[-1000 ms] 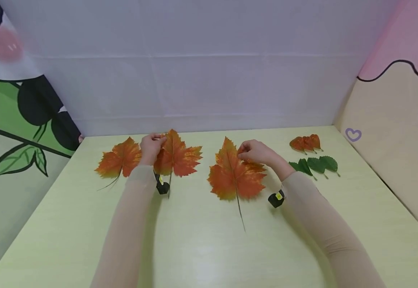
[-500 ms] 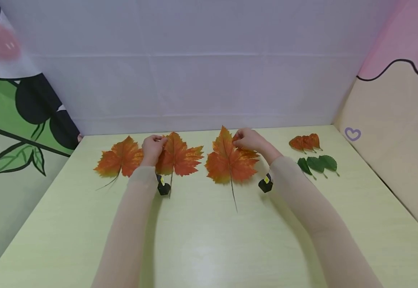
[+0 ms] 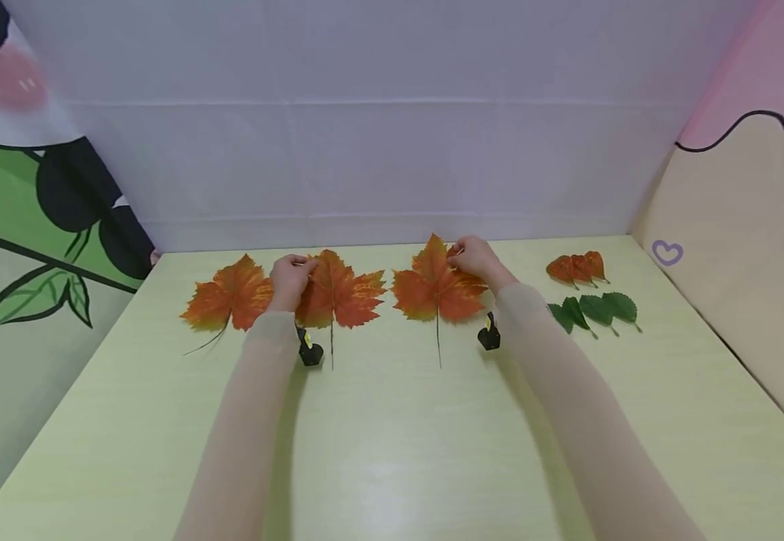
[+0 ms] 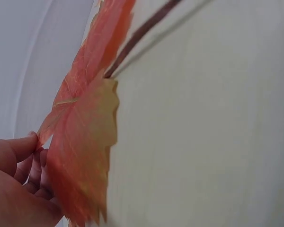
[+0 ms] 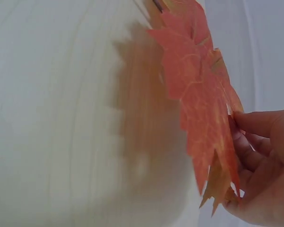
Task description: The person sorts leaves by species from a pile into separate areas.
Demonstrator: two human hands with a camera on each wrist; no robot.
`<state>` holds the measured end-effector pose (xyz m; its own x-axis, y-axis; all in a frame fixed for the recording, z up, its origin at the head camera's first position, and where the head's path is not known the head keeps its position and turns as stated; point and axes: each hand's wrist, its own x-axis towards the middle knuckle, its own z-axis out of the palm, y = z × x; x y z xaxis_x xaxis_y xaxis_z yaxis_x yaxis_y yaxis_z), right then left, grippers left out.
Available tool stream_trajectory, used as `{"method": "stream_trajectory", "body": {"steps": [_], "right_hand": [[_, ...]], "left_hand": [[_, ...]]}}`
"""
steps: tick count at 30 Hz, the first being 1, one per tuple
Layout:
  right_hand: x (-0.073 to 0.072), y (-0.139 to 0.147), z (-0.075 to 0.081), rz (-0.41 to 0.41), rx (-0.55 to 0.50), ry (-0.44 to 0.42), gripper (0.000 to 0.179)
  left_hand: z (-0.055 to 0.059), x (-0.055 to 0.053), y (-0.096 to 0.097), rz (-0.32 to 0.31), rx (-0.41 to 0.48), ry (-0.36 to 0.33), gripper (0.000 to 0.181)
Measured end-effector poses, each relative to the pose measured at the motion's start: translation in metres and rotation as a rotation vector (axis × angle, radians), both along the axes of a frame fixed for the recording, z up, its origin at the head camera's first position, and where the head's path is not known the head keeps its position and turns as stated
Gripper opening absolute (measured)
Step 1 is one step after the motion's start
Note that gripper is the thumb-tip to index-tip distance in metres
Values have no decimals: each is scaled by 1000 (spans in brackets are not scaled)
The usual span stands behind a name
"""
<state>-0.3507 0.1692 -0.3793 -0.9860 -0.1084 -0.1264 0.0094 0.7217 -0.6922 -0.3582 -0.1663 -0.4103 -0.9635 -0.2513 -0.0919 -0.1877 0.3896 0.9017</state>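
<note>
Three big orange-red maple-like leaves with thin stems stand in a row near the table's back edge. My left hand (image 3: 290, 279) pinches the upper left edge of the middle leaf (image 3: 338, 294) between thumb and fingers. The left wrist view shows the thumb on that leaf's (image 4: 85, 137) edge. My right hand (image 3: 474, 259) pinches the upper right edge of the right-hand leaf (image 3: 435, 285). In the right wrist view this leaf (image 5: 194, 75) is tilted, its shadow on the tabletop beside it. The left-hand leaf (image 3: 230, 293) lies partly behind my left hand and sleeve.
At the back right lie several small leaves: an orange-red overlapping row (image 3: 576, 268) and a green row (image 3: 601, 309), partly hidden by my right sleeve. The pale wooden table (image 3: 378, 436) meets a lilac cloth backdrop (image 3: 392, 165). Printed panels stand at both sides.
My right hand has carried its leaf away from me toward the back edge, and the leaf's stem now points straighter toward me. My left hand has hardly moved, still holding the middle leaf.
</note>
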Motion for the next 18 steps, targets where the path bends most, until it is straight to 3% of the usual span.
{"method": "stream_trajectory", "body": {"steps": [10,18], "right_hand": [[1,6,-12,-85,85,-40,35],[3,9,-8,-98,50,-48,44]], "left_hand": [[0,3,2,0,-22,-9,32],[6,4,0,-14,-40,-12,35]]}}
